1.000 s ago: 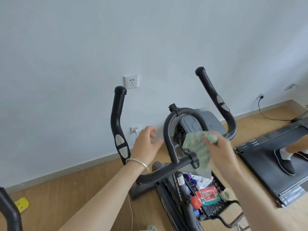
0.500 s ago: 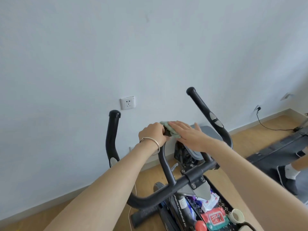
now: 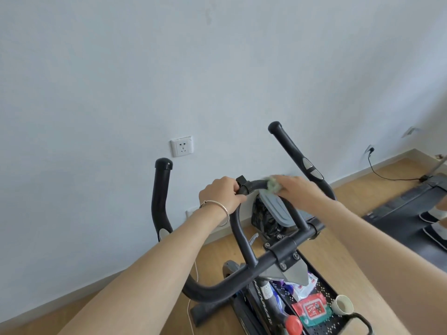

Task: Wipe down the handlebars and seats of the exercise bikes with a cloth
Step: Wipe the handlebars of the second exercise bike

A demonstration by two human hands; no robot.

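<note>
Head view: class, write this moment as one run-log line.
left hand: grips handlebar | right hand: holds cloth on handlebar | step: handlebar wipe

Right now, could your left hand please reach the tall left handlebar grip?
Probably yes: the left hand grips the centre loop bar, and nothing stands between it and the left grip to its left.

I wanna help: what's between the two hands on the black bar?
Head view: a small black clip and bare curved black bar, between left hand and green cloth under right hand.
</note>
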